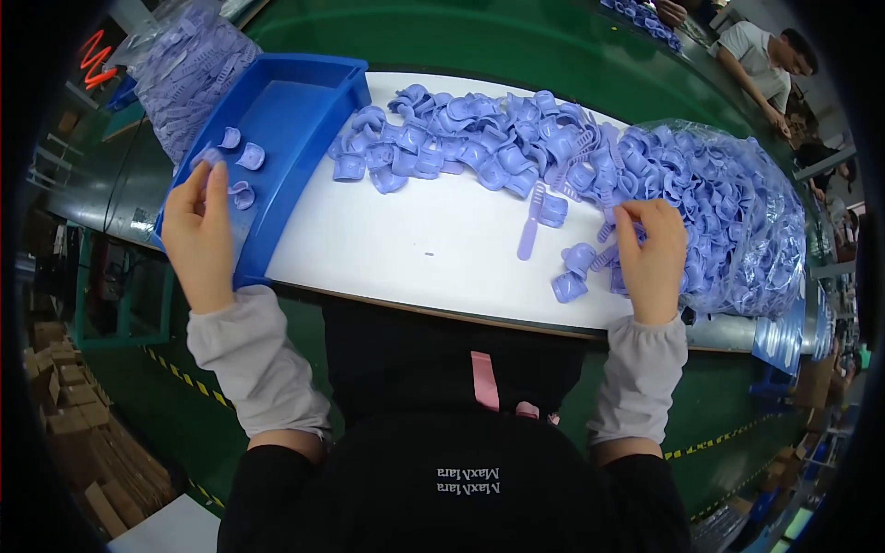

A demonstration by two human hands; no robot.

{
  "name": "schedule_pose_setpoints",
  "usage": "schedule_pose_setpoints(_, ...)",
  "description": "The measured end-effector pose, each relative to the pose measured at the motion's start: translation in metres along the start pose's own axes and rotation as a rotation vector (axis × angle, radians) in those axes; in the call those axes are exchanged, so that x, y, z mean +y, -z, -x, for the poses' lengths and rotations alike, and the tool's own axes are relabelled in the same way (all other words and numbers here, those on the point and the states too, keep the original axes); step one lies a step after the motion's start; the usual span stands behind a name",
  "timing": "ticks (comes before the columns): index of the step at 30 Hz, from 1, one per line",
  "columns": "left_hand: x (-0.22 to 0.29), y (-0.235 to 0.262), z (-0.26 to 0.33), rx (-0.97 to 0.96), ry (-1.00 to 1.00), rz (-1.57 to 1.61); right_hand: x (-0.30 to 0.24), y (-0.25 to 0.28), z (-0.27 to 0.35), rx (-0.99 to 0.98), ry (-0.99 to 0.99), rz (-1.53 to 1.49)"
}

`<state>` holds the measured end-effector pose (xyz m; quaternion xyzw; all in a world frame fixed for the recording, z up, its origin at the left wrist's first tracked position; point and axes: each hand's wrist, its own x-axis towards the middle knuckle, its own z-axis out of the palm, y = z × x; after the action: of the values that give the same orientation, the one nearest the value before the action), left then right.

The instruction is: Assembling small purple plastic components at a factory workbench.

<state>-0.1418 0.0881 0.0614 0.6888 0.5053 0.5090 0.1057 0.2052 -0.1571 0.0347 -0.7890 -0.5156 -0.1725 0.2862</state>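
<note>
My left hand reaches over the blue plastic tray and pinches a small lilac curved plastic piece at its fingertips. A few more such pieces lie inside the tray. My right hand rests on the white board at the edge of a big heap of lilac pieces, its fingers closed on one of them. Loose lilac pieces and a long lilac strip lie just left of that hand.
A clear bag full of lilac pieces bulges at the right; another full bag sits behind the tray. A green conveyor belt runs beyond the board. Another person works at the far right. Cardboard boxes stack at lower left.
</note>
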Motion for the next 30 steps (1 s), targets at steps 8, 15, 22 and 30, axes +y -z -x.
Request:
schedule_pose_setpoints(8,0.051,-0.041,0.038,-0.341,-0.175,0.231,0.011,-0.016,0.004,-0.071,-0.024,0.311)
schedule_pose_setpoints(15,0.1,-0.101,0.084,-0.73,-0.586,0.361,0.005,-0.002,0.004,-0.157,-0.353,-0.758)
schedule_pose_setpoints(22,0.132,-0.161,0.11,-0.821,-0.835,0.318,-0.018,0.005,0.009,-0.053,-0.54,-1.148)
schedule_pose_setpoints(30,0.126,-0.174,0.112,-0.872,-0.79,0.322,-0.023,0.0,0.018,-0.075,-0.527,-1.305)
